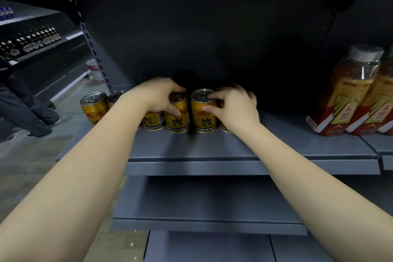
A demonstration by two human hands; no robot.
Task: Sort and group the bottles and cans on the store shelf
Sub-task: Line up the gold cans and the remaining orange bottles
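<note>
Several gold Red Bull cans stand upright in a row on the grey shelf [212, 147]. My left hand [158, 97] wraps around the top of one gold can [178, 120], thumb in front and fingers behind. My right hand [235, 104] pinches the neighbouring gold can [204, 120] at its rim, thumb on the side and a finger on the lid. Another can [223, 126] is mostly hidden behind my right hand. One can [93, 107] stands at the far left end of the row.
Orange drink bottles [348, 95] with yellow and red labels stand at the right end of the shelf. Lower grey shelves [202, 217] jut out beneath. At the left a person's legs [23, 110] stand in the aisle beside another rack of dark bottles [32, 40].
</note>
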